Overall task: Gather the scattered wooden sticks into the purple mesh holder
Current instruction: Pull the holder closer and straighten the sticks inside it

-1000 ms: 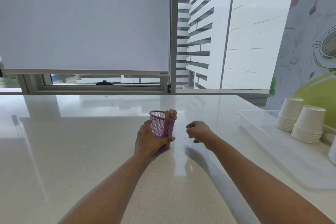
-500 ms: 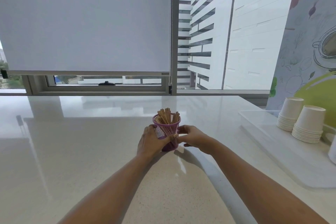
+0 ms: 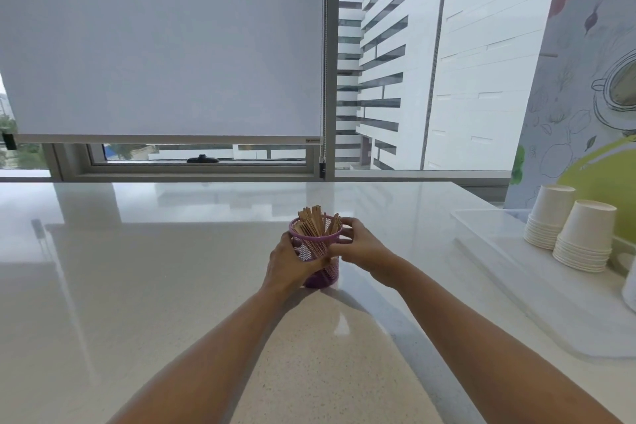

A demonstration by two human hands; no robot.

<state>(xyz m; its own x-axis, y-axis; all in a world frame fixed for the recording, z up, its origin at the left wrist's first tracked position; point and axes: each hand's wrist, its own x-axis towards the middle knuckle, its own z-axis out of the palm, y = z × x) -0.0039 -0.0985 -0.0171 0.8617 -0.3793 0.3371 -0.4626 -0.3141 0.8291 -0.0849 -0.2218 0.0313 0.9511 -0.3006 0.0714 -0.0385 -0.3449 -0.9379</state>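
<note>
**Sticks in, but the holder could tip**

My left grip (image 3: 289,262) wraps the holder (image 3: 323,277) from the left, fingers curled round its mesh wall. My right grip (image 3: 361,244) clasps the opposite side, up by the rim. The holder stands on the worktop (image 3: 172,268), and the sticks (image 3: 311,222) are bunched inside it with their tips poking above the rim. I see no loose sticks lying about.

The risk, as I judge it: the sticks lean and fan out, so a jolt or a lopsided let-go could topple the light holder and spill them. My right fingers by the rim could also snag a tip. The cups (image 3: 585,234) sit well apart.
</note>
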